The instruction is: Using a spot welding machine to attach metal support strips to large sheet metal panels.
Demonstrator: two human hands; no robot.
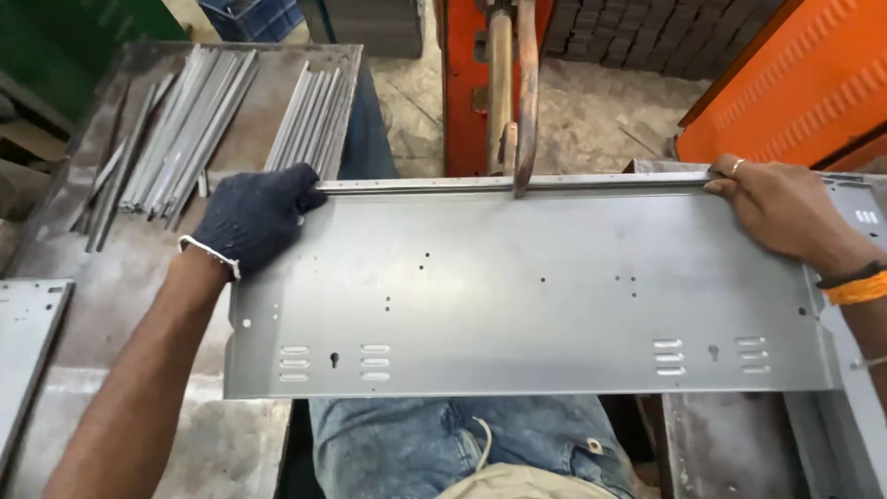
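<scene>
Flat grey sheet-metal panel (527, 296), smooth, rectangular, punched with small holes and louvre slots, long axis running from one hand to the other. Left hand (251, 217) in dark knitted glove, clamped on far left corner. Bare right hand (785, 208) gripping far right corner. Beyond left hand, thin grey metal strips (199, 125) on worn steel table (111, 296).

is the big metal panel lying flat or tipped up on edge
Flat. The metal panel shows its whole broad face upward, with the left hand and right hand holding its far corners.
</scene>
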